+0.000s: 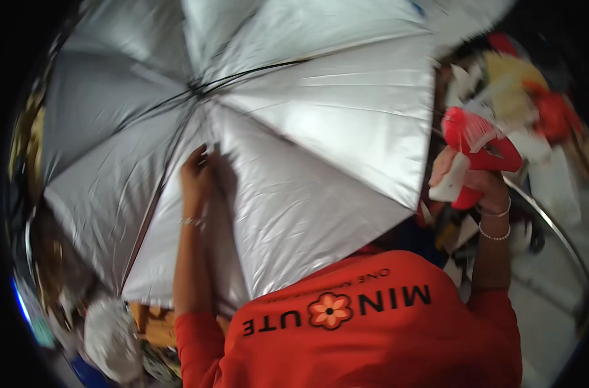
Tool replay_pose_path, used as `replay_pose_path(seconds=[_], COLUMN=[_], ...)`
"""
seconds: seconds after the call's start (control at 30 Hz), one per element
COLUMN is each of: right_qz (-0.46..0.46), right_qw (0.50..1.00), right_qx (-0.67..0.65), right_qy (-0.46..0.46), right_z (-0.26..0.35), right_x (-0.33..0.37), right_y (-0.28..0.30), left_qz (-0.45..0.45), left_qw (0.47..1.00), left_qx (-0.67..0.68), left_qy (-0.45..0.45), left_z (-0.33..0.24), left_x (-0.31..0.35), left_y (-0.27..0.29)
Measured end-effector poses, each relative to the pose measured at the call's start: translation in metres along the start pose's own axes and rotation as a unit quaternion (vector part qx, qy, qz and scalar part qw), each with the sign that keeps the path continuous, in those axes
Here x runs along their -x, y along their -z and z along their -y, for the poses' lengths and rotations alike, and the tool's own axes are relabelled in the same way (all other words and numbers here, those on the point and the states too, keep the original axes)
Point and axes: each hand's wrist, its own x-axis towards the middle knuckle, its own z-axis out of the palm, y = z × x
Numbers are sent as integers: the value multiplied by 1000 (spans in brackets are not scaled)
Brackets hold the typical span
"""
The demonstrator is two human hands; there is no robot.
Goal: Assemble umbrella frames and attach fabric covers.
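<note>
An open umbrella (320,123) with a silvery lining and dark thin ribs fills the upper and middle view, its ribs meeting at a dark hub (196,90). My left hand (196,178) is over the lining just below the hub. Its fingers are pinched together at a small dark bit that I cannot make out. Off the umbrella's right edge, my right hand (491,187) grips a red and white tagging gun (482,145), slightly blurred. White stripes run along the upper part of the gun.
Mixed items and packages (511,81) are heaped at the right, red, yellow and white among them. A curved metal bar (553,226) runs below my right hand. A clear plastic bag (111,339) sits at lower left beside brown-orange things (157,326).
</note>
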Motion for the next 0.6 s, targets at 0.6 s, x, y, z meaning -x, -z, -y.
replay_pose_path(seconds=[0.6], right_qz=[17], right_qw=[906], right_qx=[-264], right_qy=[-330], right_z=[-212], right_x=[-211], right_y=[-189], left_qz=[-160], left_qw=[978], left_qx=[136], left_qy=[-16], left_z=[-7], left_x=[16], left_y=[-19])
